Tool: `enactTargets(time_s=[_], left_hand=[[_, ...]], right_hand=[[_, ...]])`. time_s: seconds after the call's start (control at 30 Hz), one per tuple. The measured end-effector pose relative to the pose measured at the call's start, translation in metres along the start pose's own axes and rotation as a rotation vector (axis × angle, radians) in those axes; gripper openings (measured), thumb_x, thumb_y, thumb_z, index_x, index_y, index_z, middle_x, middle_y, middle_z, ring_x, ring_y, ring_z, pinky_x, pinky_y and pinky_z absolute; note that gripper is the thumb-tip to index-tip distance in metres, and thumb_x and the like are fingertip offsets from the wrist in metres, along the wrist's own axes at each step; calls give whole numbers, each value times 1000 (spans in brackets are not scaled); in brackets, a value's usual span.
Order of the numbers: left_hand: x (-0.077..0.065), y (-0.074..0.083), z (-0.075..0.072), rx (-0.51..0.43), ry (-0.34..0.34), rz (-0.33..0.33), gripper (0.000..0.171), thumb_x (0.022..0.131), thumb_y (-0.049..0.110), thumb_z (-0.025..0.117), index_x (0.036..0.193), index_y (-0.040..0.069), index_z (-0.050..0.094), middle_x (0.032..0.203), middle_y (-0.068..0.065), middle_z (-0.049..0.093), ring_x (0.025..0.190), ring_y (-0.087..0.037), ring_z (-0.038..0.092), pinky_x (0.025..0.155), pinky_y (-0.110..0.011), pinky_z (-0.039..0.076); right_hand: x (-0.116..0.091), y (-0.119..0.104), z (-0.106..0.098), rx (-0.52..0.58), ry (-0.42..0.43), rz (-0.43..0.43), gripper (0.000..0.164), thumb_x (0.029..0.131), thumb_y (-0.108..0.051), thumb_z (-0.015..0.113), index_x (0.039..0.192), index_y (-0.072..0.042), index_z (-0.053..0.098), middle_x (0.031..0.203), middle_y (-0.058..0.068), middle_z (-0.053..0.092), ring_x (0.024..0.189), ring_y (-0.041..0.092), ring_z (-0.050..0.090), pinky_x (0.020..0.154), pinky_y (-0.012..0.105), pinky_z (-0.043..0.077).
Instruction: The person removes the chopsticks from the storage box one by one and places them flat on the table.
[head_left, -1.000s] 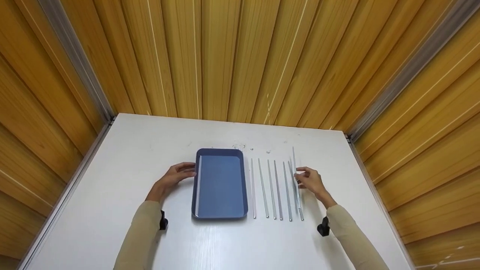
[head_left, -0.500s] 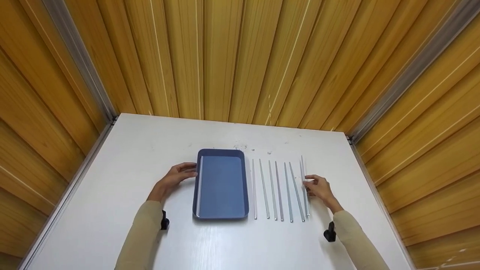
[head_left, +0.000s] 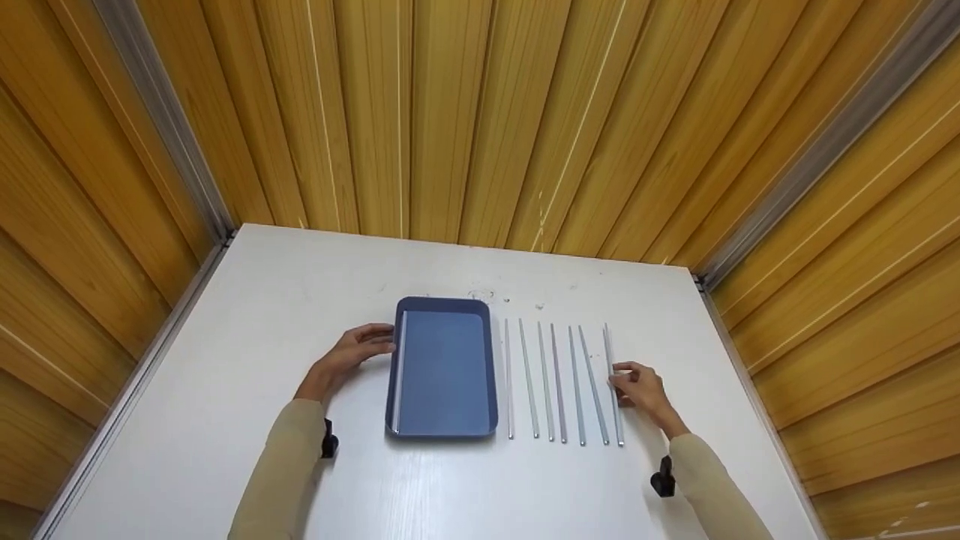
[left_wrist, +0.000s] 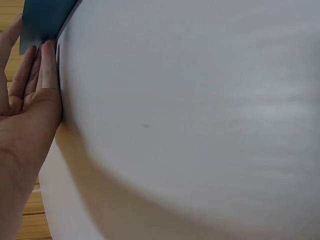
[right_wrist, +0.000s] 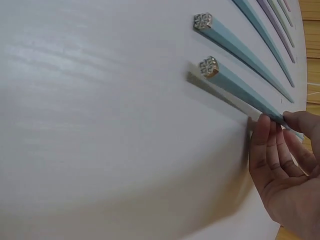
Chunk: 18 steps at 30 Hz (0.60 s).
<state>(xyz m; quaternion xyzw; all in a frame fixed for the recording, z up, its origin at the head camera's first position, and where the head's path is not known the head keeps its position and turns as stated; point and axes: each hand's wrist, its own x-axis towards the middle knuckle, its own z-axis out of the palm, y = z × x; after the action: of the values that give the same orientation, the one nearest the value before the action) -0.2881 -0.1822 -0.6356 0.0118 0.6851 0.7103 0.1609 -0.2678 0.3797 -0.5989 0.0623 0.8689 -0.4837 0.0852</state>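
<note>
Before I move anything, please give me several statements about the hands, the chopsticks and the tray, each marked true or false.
1. The right hand pinches a light blue chopstick. True.
2. The left hand is at the outer left side of the tray. True.
3. The tray holds two chopsticks. False: it holds one chopstick, along its left wall.
4. Seven chopsticks, counting the pinched one, are right of the tray. True.
5. Both hands hold chopsticks. False: only the right hand does.

Head view high, facing forward-down — wrist views close, low over table (head_left: 450,487); head, right wrist share chopsticks (head_left: 558,382).
</note>
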Motion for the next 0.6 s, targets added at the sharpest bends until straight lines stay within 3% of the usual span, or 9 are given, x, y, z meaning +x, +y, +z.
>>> enactTargets(time_s=[0.6], left_hand=[[2, -2, 0, 14, -4, 0, 59, 92, 12, 77, 144, -1, 53, 145, -20, 59, 126, -16, 63, 111, -34, 44]], right_hand=[[2, 11, 9, -79, 70, -53, 36, 93, -3, 70, 124, 13, 63, 83, 9, 66, 71, 11, 70, 58, 23, 60]])
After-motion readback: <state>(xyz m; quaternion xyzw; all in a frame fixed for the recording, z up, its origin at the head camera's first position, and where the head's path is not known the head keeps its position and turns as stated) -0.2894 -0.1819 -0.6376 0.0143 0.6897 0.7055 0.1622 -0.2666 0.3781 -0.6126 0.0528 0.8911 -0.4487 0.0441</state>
